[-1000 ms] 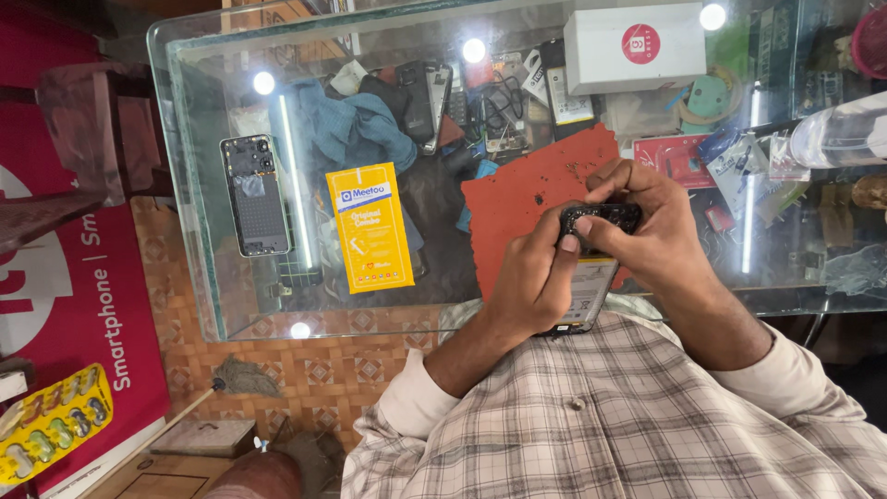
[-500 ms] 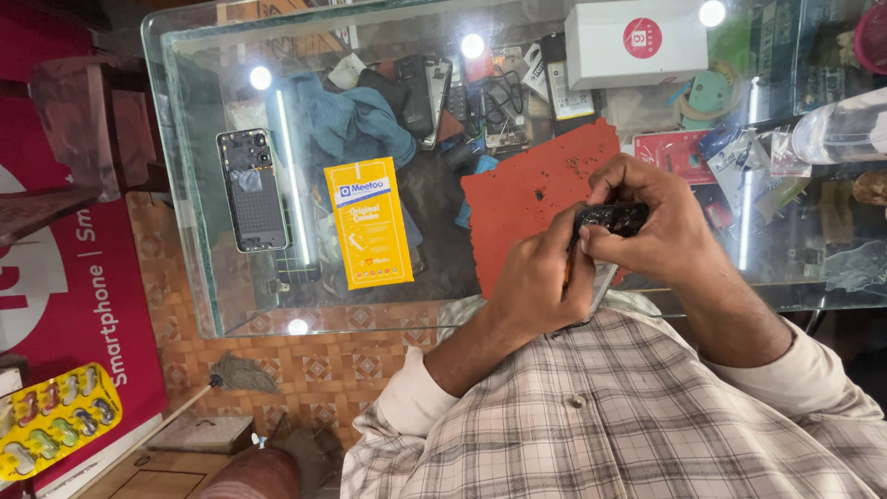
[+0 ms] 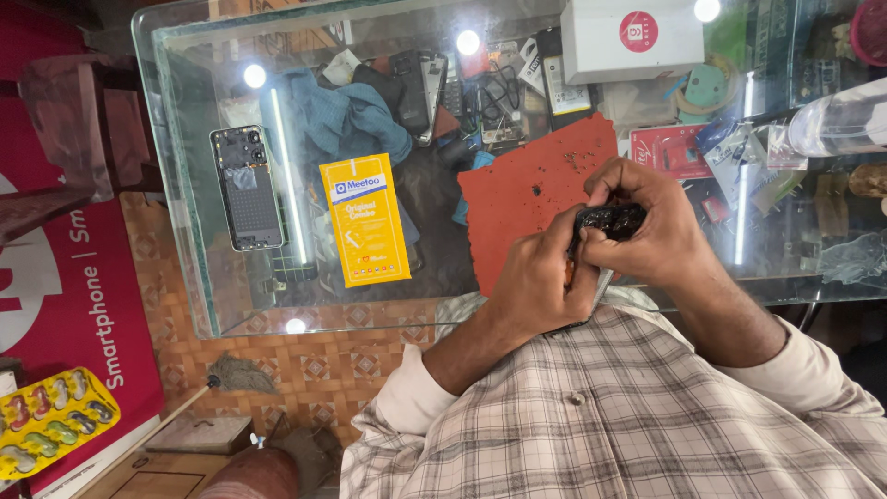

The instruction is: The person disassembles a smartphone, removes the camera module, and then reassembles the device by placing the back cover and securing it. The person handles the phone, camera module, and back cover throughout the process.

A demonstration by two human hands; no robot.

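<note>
My two hands meet over the near edge of a glass counter (image 3: 185, 185). My right hand (image 3: 661, 236) pinches a small black object (image 3: 610, 220) between its fingers and thumb. My left hand (image 3: 536, 277) presses against that object with its thumb and grips a thin phone (image 3: 598, 288); only the phone's edge shows below the palm. Both hands hover above a rust-red work mat (image 3: 527, 199) that lies on the glass. The black object is too enclosed to identify.
On the glass lie an opened phone with its back off (image 3: 245, 189) and a yellow packet (image 3: 365, 220). A white box (image 3: 633, 37) and a clear bottle (image 3: 841, 125) stand farther off. Under the glass are a blue cloth (image 3: 346, 115), phone parts and cables. A patterned tile floor (image 3: 314, 365) lies below.
My fingers have closed more tightly around the black object, hiding more of it. The hands stay in the same place over the red mat.
</note>
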